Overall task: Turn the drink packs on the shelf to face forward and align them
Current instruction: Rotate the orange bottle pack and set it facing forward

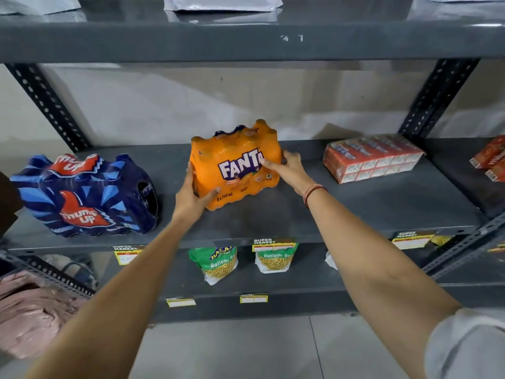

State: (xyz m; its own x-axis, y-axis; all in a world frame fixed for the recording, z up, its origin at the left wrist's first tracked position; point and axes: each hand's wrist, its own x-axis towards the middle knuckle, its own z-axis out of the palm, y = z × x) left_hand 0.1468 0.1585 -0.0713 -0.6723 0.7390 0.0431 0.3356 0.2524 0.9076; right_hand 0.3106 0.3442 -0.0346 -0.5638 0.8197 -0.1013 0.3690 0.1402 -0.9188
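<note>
An orange Fanta pack point(232, 157) stands on the grey shelf point(355, 212) near its middle, logo side towards me and turned a little askew. My left hand point(192, 196) grips its lower left corner. My right hand point(288, 169) holds its right side, fingers spread over the logo edge. A blue Thums Up pack point(84, 195) sits at the shelf's left end, turned at an angle, with no hand on it.
A red and white carton pack point(374, 158) lies on the shelf to the right, with more red cartons point(492, 157) at the far right. Snack pouches point(220, 265) stand on the lower shelf. Slotted uprights point(47, 105) frame the bay. Pink bags point(30, 310) lie at the lower left.
</note>
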